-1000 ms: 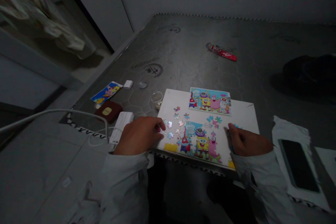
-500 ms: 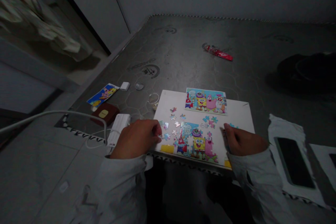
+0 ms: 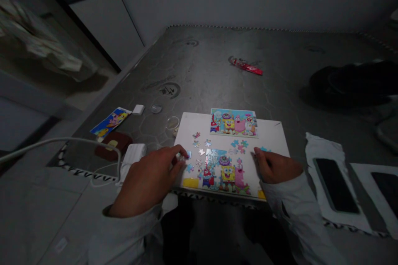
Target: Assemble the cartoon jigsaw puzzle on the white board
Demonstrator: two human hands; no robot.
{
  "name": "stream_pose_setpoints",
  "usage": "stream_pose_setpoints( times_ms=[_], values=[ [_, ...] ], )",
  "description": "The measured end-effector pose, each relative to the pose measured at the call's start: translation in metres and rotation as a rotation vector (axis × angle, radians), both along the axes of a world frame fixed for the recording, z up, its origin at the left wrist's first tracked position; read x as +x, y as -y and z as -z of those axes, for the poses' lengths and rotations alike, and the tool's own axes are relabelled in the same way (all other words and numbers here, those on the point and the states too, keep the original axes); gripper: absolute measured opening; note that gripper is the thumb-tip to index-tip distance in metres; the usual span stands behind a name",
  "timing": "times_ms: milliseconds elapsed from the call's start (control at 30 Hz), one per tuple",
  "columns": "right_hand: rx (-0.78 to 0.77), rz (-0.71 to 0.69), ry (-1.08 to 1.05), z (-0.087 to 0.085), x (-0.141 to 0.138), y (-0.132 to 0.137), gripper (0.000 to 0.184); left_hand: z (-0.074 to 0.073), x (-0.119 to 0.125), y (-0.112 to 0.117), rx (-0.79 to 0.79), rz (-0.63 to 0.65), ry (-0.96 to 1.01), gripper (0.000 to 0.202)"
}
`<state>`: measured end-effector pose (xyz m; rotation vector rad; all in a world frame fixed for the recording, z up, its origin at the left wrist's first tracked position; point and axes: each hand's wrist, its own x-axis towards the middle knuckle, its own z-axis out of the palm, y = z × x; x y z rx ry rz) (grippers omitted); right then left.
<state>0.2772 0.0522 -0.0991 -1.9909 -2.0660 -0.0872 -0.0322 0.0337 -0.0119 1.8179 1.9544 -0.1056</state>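
At the left edge of the white board (image 3: 267, 132), my left hand (image 3: 155, 174) has thumb and index finger bent and apart. Its index fingertip touches a bluish puzzle piece (image 3: 189, 155). Over the board's right part rests my right hand (image 3: 276, 166), thumb against curled fingers; whatever they hold, if anything, is hidden. Between the hands lies a partly joined cartoon jigsaw puzzle (image 3: 228, 173). Loose pieces (image 3: 201, 152) are scattered to its left, and a cluster of pieces (image 3: 241, 147) lies above its right side. Behind stands out a flat reference picture (image 3: 234, 123) of the same characters.
To the left are a white power strip (image 3: 133, 154) with a cable, a brown box (image 3: 113, 145), a blue cartoon card (image 3: 111, 122) and a round clear container (image 3: 172, 123). A phone (image 3: 336, 185) lies right. Farther back are a red wrapper (image 3: 247, 66) and a dark object (image 3: 345, 87).
My left index finger has stretched forward onto a loose piece, away from the thumb. My right hand keeps its place on the board. The whole view has shifted slightly.
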Motion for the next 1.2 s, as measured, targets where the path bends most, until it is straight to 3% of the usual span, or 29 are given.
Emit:
stream_pose_setpoints(
  times_ms=[300,1200],
  values=[
    [0.011,-0.024,-0.029,-0.003,-0.002,0.001,0.063,-0.005,0.015,-0.007,0.04,-0.051,-0.069,0.019],
    [0.014,-0.022,-0.051,-0.003,-0.004,0.002,0.061,-0.008,0.024,-0.008,0.098,0.073,-0.189,0.031]
  ],
)
